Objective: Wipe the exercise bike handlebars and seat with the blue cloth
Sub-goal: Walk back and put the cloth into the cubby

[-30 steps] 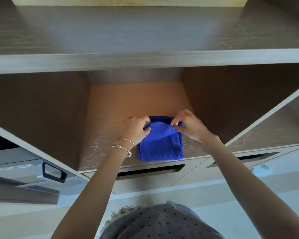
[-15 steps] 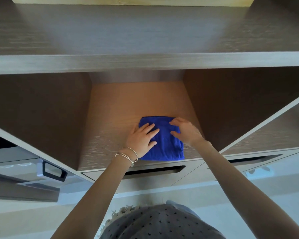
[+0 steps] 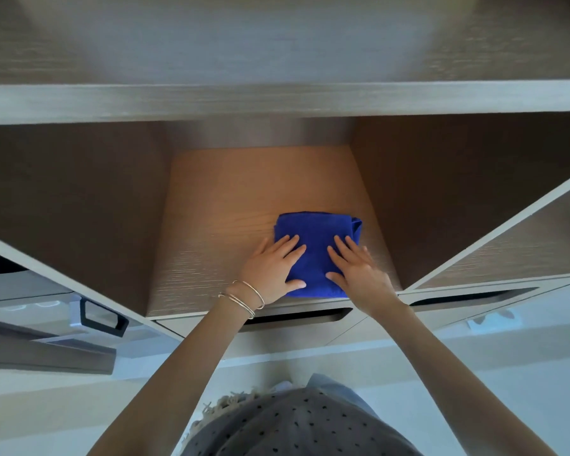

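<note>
The blue cloth (image 3: 315, 235) lies folded on the wooden floor of an open shelf compartment (image 3: 218, 209), near its front right. Both hands rest flat on it with fingers spread. My left hand (image 3: 272, 268), with thin bangles at the wrist, covers the cloth's left edge. My right hand (image 3: 357, 271) presses on its right half. Neither hand is curled around the fabric. No exercise bike, handlebars or seat are in view.
A thick shelf board (image 3: 277, 100) runs across above the compartment. Side panels wall it in left and right. Below are drawer fronts with slot handles (image 3: 297, 315). A grey unit with a black handle (image 3: 99, 315) sits low on the left. Pale floor lies beneath.
My hands went from pinching the cloth's far edge to lying flat on top of it. The cloth is now folded smaller and neater on the shelf.
</note>
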Demonstrator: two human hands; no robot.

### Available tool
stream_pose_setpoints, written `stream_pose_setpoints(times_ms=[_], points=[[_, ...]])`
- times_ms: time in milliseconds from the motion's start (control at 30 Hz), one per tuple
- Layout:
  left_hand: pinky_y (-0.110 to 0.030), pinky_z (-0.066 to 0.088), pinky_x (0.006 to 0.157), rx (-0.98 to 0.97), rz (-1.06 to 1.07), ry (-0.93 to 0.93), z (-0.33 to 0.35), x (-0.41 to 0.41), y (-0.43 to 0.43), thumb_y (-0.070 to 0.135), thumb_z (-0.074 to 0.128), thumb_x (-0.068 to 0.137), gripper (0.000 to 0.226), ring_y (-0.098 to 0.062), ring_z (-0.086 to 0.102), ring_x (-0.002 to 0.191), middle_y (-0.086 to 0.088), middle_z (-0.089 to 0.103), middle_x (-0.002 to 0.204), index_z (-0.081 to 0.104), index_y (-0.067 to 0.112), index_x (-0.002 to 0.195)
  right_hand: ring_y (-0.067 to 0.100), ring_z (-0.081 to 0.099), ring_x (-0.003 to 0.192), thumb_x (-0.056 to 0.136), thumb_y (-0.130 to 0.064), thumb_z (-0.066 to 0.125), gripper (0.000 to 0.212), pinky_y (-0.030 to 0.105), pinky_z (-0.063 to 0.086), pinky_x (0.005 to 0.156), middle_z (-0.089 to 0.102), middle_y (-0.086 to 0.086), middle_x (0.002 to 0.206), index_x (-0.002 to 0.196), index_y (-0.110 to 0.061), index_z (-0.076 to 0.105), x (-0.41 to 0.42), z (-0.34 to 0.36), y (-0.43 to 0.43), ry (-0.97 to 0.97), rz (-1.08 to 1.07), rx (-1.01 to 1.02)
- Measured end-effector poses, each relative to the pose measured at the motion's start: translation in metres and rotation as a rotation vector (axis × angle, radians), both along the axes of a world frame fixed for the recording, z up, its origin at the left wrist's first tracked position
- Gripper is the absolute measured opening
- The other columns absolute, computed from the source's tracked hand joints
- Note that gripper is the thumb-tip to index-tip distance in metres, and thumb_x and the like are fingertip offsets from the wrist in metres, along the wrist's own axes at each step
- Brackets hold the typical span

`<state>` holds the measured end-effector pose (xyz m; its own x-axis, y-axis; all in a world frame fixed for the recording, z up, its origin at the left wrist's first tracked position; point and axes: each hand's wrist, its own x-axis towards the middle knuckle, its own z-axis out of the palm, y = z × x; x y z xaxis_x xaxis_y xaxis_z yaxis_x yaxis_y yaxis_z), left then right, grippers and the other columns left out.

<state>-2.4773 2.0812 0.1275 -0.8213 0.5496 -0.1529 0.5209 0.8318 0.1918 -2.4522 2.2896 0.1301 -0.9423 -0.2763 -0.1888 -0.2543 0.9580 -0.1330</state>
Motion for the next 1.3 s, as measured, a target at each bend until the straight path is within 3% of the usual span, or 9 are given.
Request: stream_pose_setpoints(times_ms=[167,433,533,633,800,933,1000,1133,1300], points=[[-0.034,0.01,0.12,0.021,-0.01,-0.016,-0.01,0.007,0.013,0.05,0.043,0.092,0.075,-0.019,0.004,0.147,-0.007,0.001,0.159,0.012,0.012,0.147,0.016,0.0,0.146,0.098,-0.033,0.042,0.061,0.029,0.02,0.116,0.005,0.005,0.159,0.147,-0.009,0.015,0.017,-0.005,-0.012,-0.067,0.016,-0.057],[-0.036,0.014,0.119,-0.033,-0.005,-0.021,-0.01,-0.034,0.042,0.049,0.039,0.093,0.074,-0.022,0.003,0.147,-0.012,0.0,0.159,0.008,0.008,0.147,0.019,-0.002,0.146,0.1,-0.021,0.037,0.055,0.024,0.004,0.114,0.003,0.009,0.158,0.147,-0.007,0.012,-0.024,0.0,0.006,-0.114,-0.045,-0.072],[-0.039,0.014,0.119,-0.067,0.027,-0.038,-0.001,-0.063,0.06,0.047,0.038,0.095,0.073,-0.024,0.002,0.147,-0.013,-0.001,0.159,0.006,0.008,0.147,0.021,0.0,0.146,0.101,-0.02,0.036,0.054,0.026,0.006,0.115,0.004,0.01,0.158,0.147,-0.006,0.012,-0.056,0.012,0.016,-0.131,-0.058,-0.054],[-0.039,0.015,0.118,-0.092,0.056,-0.031,0.007,-0.08,0.072,0.042,0.041,0.095,0.071,-0.026,0.004,0.146,-0.015,0.002,0.158,0.009,0.006,0.146,0.023,0.008,0.146,0.099,-0.017,0.041,0.053,0.03,0.014,0.116,0.011,0.011,0.158,0.147,-0.007,0.018,-0.076,0.02,0.018,-0.095,-0.088,0.018],[-0.036,0.017,0.117,-0.009,0.001,0.166,-0.007,-0.048,0.058,0.024,0.04,0.098,0.056,-0.024,0.009,0.146,-0.013,0.011,0.158,0.016,0.007,0.146,0.022,0.037,0.136,0.094,0.001,0.043,0.046,0.034,0.039,0.104,0.036,0.009,0.15,0.139,-0.009,0.041,-0.046,0.011,0.023,0.112,-0.183,-0.105],[-0.031,0.023,0.115,0.049,0.01,0.135,-0.026,-0.027,0.05,0.026,0.032,0.101,0.053,-0.019,0.003,0.147,-0.008,0.005,0.159,0.009,0.012,0.147,0.018,0.012,0.145,0.099,-0.005,0.037,0.05,0.025,0.023,0.113,0.016,0.009,0.157,0.146,-0.007,0.021,-0.031,-0.008,0.025,0.078,-0.1,-0.02],[-0.033,0.019,0.117,0.043,0.032,0.126,-0.025,-0.036,0.055,0.024,0.029,0.102,0.051,-0.02,0.003,0.147,-0.009,0.006,0.159,0.01,0.011,0.147,0.019,0.006,0.146,0.101,-0.013,0.033,0.049,0.026,0.02,0.114,0.011,0.01,0.158,0.147,-0.007,0.015,-0.037,-0.01,0.023,0.066,-0.113,0.003],[-0.038,0.013,0.12,0.01,0.069,0.075,-0.021,-0.065,0.063,0.023,0.028,0.102,0.049,-0.022,0.004,0.147,-0.009,0.008,0.159,0.012,0.012,0.147,0.022,0.003,0.146,0.103,-0.018,0.028,0.048,0.029,0.011,0.116,0.009,0.013,0.158,0.147,-0.006,0.013,-0.061,-0.006,0.021,0.03,-0.15,0.027],[-0.042,0.012,0.118,-0.014,0.111,0.022,-0.015,-0.102,0.067,0.027,0.028,0.101,0.05,-0.022,0.004,0.147,-0.007,0.007,0.159,0.013,0.014,0.147,0.026,0.006,0.146,0.102,-0.013,0.028,0.047,0.033,0.01,0.118,0.011,0.016,0.157,0.146,-0.002,0.015,-0.1,0.001,0.018,0.0,-0.175,0.007]])
